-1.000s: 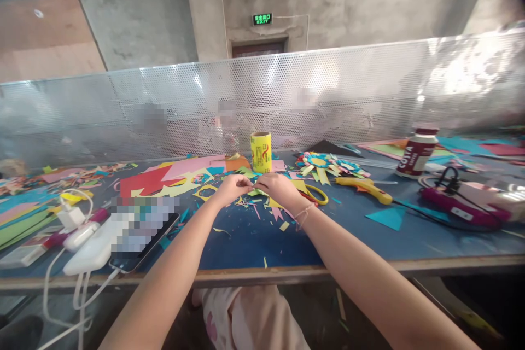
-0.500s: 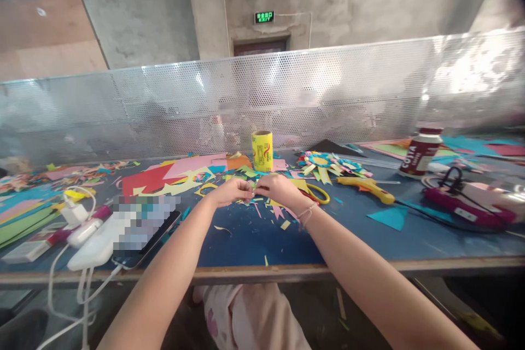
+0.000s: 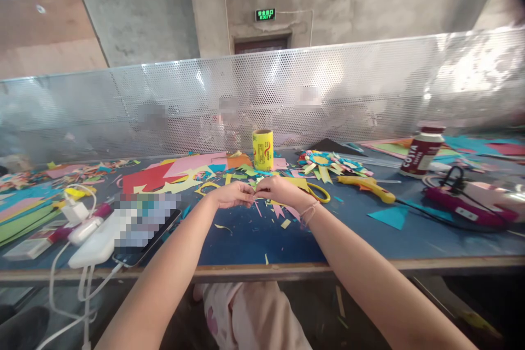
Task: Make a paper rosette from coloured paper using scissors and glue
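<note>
My left hand (image 3: pixel 234 195) and my right hand (image 3: pixel 279 191) meet over the middle of the blue table, fingertips pinched close together. Whatever lies between the fingers is too small to make out. Paper scraps (image 3: pixel 279 211) in pink and yellow lie beneath and around them. Close to my right wrist is a yellow looped handle (image 3: pixel 328 196), seemingly of scissors, partly hidden by the hand. Another yellow loop (image 3: pixel 202 189) shows beside my left hand. Just behind both hands stands a yellow printed roll (image 3: pixel 263 152) with a brown core.
A yellow glue gun (image 3: pixel 383 193) with a black cord lies right, near paper rosettes (image 3: pixel 318 159) and a dark red bottle (image 3: pixel 422 152). To the left are a phone (image 3: pixel 164 235), a white power bank (image 3: pixel 92 249) and cables. A perforated metal screen (image 3: pixel 172 104) borders the back.
Both hands stay nearly in place, fingertips still together. My left fingers have shifted slightly down. The view has moved very little.
</note>
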{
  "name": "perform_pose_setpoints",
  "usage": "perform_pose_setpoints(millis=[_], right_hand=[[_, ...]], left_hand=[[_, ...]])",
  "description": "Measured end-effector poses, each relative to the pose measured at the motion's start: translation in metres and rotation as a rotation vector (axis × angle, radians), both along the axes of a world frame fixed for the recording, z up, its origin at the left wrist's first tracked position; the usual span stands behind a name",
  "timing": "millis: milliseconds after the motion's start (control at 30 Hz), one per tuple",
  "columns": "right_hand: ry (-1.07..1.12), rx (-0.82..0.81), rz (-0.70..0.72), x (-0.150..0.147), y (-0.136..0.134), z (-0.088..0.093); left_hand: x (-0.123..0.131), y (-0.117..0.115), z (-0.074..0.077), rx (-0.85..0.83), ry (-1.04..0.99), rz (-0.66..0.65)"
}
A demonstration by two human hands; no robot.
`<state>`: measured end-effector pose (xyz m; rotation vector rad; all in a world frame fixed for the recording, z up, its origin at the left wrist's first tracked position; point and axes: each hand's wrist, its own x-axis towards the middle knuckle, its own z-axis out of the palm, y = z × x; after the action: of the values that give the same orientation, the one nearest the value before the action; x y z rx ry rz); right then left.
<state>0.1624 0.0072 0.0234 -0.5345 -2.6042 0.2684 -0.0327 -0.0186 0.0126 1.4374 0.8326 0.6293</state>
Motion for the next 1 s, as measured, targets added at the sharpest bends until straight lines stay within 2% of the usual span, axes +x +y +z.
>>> perform_pose_setpoints(millis=[100, 200, 267, 333, 400, 433, 500, 567, 633, 833, 1000], right_hand=[[-0.009, -0.038, -0.023, 0.003, 0.003, 0.002], [-0.014, -0.055, -0.157, 0.016, 0.013, 0.004], [-0.023, -0.017, -0.347, 0.03, 0.022, 0.003], [-0.084, 0.032, -0.603, 0.044, 0.032, -0.001], [-0.216, -0.015, -0.797, 0.056, 0.04, -0.005], [-0.285, -0.074, -0.833, 0.06, 0.042, -0.007], [-0.366, -0.198, -0.8, 0.064, 0.044, -0.011], [-0.321, -0.253, -0.747, 0.064, 0.044, -0.012], [-0.183, -0.239, -0.778, 0.062, 0.044, -0.013], [0.016, -0.186, -0.926, 0.062, 0.054, -0.011], [0.207, -0.203, -0.994, 0.068, 0.07, -0.01]], left_hand=[[0.0, 0.0, 0.0, -0.009, -0.001, -0.008], [-0.002, -0.002, 0.002, 0.0, -0.017, 0.024], [-0.005, -0.002, 0.005, 0.006, -0.038, 0.073], [-0.007, -0.003, 0.007, 0.002, -0.061, 0.116], [-0.007, -0.003, 0.007, -0.008, -0.077, 0.134], [-0.007, -0.003, 0.007, -0.012, -0.076, 0.136], [-0.007, -0.004, 0.007, -0.015, -0.047, 0.128], [-0.007, -0.005, 0.007, -0.007, -0.031, 0.135], [-0.007, -0.007, 0.008, -0.003, -0.03, 0.15], [-0.007, -0.009, 0.011, 0.027, 0.025, 0.17], [-0.006, -0.007, 0.009, 0.092, 0.094, 0.344]])
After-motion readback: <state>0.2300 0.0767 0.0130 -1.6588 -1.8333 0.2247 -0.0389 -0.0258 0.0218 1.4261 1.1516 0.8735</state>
